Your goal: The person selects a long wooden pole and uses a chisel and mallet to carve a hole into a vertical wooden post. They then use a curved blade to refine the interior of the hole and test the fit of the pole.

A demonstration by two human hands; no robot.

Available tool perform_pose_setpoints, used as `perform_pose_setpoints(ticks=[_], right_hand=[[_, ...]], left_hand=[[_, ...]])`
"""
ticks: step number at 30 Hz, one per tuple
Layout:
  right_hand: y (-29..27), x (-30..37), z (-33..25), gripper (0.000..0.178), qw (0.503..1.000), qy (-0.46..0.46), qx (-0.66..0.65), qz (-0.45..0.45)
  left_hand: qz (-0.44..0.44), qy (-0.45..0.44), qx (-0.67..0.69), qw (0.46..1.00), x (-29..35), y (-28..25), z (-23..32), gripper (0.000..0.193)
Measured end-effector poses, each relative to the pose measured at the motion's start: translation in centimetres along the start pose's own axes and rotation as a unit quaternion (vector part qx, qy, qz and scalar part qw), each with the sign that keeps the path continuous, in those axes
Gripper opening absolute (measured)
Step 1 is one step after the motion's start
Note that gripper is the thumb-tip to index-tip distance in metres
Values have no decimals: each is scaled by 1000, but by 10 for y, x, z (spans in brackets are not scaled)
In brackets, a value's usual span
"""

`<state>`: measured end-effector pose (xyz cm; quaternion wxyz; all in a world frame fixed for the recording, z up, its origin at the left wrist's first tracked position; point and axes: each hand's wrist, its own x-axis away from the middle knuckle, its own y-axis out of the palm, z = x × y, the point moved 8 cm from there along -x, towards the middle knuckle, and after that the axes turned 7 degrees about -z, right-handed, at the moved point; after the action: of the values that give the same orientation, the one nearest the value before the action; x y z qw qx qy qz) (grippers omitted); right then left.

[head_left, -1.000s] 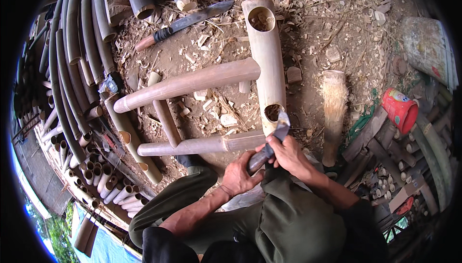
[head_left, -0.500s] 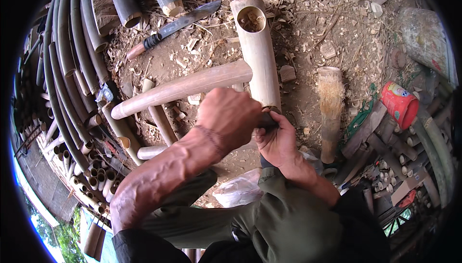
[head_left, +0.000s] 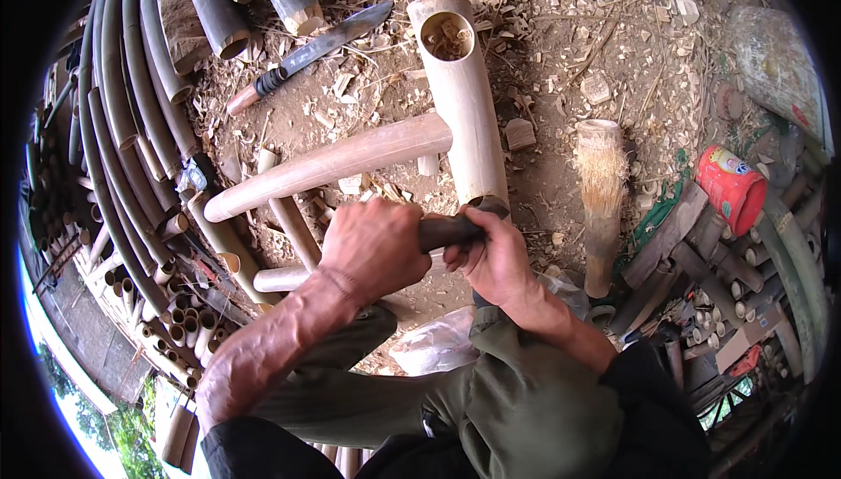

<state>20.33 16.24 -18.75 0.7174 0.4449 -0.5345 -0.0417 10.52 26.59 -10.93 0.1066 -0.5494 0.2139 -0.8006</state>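
Observation:
My left hand (head_left: 372, 244) is closed around one end of a dark, stubby, rounded piece (head_left: 450, 233); its exact kind I cannot make out. The thumb and fingers of my right hand (head_left: 492, 260) close on its other end. This dark piece lies level, just in front of the near end of a thick pale bamboo tube (head_left: 477, 128); I cannot tell whether they touch. The tube has an oval opening at its far end, with chips inside. A long bamboo pole (head_left: 333, 166) meets the tube's left side.
A machete (head_left: 315, 54) lies on the chip-strewn ground beyond the pole. Cut bamboo poles (head_left: 114, 85) are heaped at the left. On the right are a frayed bamboo brush (head_left: 600, 203) and a red container (head_left: 730, 190). A clear plastic bag (head_left: 435, 343) rests near my knee.
My left hand has moved down and to the left, uncovering more of the dark piece. My right hand has shifted slightly left and down, still gripping it.

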Motion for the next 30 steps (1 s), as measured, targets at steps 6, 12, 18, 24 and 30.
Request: perform_pose_setpoints(ticks=[6,12,18,24,30], right_hand=[[1,21,3,31,975,-8,-218,-42],[-22,25,69,31,980,122,-150,-44],[-40,25,58,25,973,142,139,116],[-65,41,30,24,877,32,451,160],[-66,50,3,33,755,-45,615,222]], left_hand=[[17,165,-211,963,-9,-41,86,9],[-83,140,-142,976,6,7,-2,6],[-13,120,208,971,4,122,-75,42],[22,-13,483,875,27,237,-4,40],[34,-47,478,876,28,237,64,54]])
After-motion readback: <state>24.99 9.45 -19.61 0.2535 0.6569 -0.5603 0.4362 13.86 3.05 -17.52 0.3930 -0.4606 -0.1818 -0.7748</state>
